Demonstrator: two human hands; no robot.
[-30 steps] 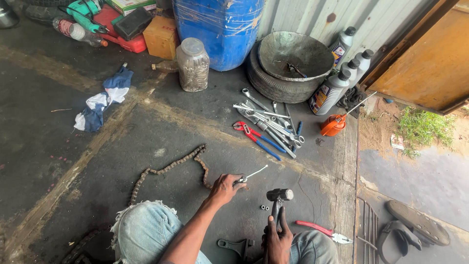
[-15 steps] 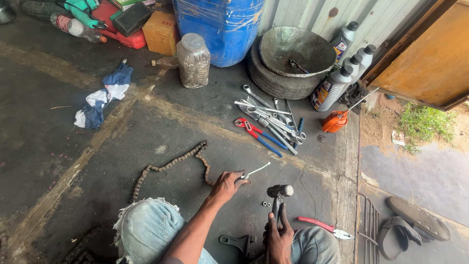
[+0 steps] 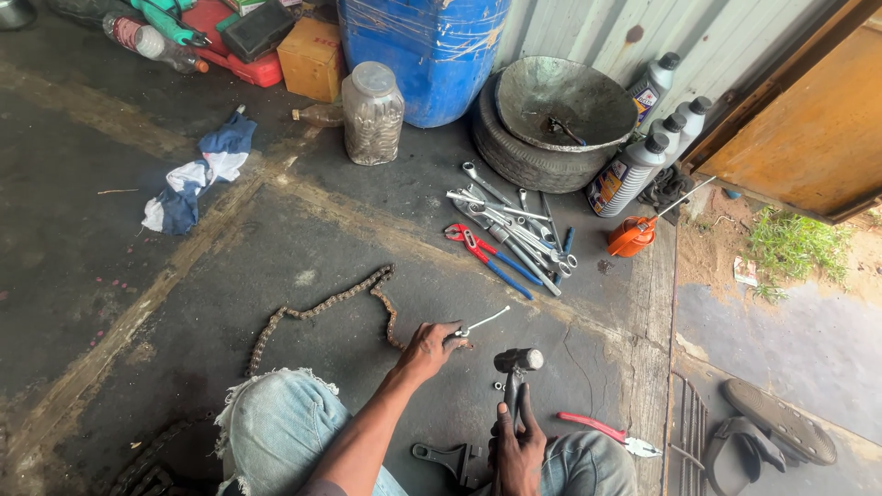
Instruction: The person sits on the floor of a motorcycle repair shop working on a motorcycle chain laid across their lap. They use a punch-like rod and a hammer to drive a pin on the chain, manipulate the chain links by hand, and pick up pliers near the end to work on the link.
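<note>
Risk entry: left hand [image 3: 424, 349] grip pinches a thin punch [image 3: 480, 323] on the chain [image 3: 323, 305] lying on the floor; right hand [image 3: 516, 450] grip clenches the hammer [image 3: 516, 364]; a skewed blow could strike fingers or skid the punch.

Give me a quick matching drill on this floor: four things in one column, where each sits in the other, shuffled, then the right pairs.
Things:
1. hammer
2. chain
3. oil can
4. rag

Places:
A. on the floor at far left, apart from the tools
B. in the right hand, head up
C. right of the wrench pile, below the bottles
D. strung across the floor, one end at the left hand

Pairs: 1-B, 2-D, 3-C, 4-A
</note>
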